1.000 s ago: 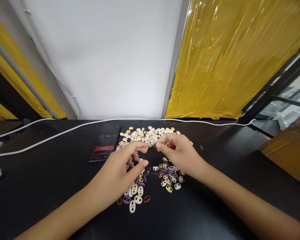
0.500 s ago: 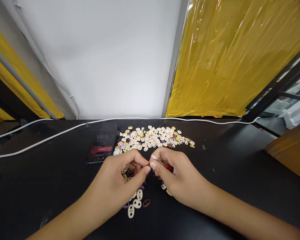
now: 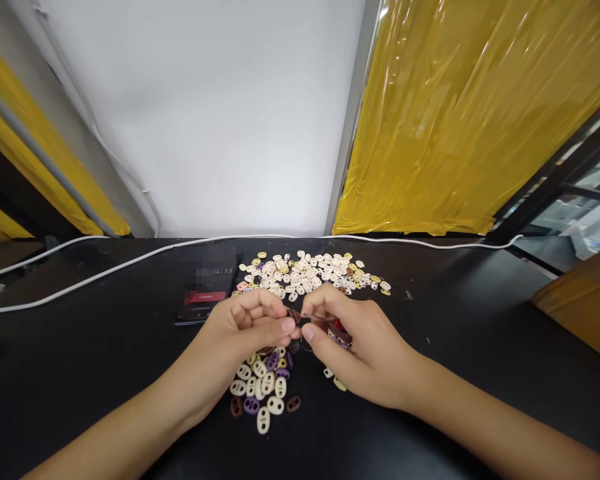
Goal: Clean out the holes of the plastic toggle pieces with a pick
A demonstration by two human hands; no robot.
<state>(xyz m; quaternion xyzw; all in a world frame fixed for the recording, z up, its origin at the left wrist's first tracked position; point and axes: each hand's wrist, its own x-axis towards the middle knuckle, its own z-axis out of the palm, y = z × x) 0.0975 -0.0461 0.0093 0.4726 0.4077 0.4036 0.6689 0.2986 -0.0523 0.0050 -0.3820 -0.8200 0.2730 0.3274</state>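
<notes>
My left hand (image 3: 253, 330) pinches a small dark brown two-hole piece (image 3: 293, 314), like a cord-lock toggle, between thumb and fingertips. Close on its right, my right hand (image 3: 353, 340) curls around a thin dark item with a red part (image 3: 338, 325); its exact kind is unclear, being mostly covered by fingers. The right thumb and forefinger tips are slightly apart by the brown piece. Below the left hand lies a loose group of oval two-hole pieces, such as a cream piece (image 3: 263, 420), a purple piece (image 3: 251, 405) and a brown piece (image 3: 293, 404).
A large spread of mostly cream two-hole pieces (image 3: 307, 273) lies behind my hands on the black table (image 3: 105, 373). Left of it is a phone (image 3: 205, 293) with its screen lit. A white cable (image 3: 130, 265) crosses the back; a cardboard box (image 3: 585, 300) stands at right.
My fingertips, touching before, have drawn slightly apart. The brown piece now shows in my left fingers. My left hand has turned and shifted left, uncovering more pieces below.
</notes>
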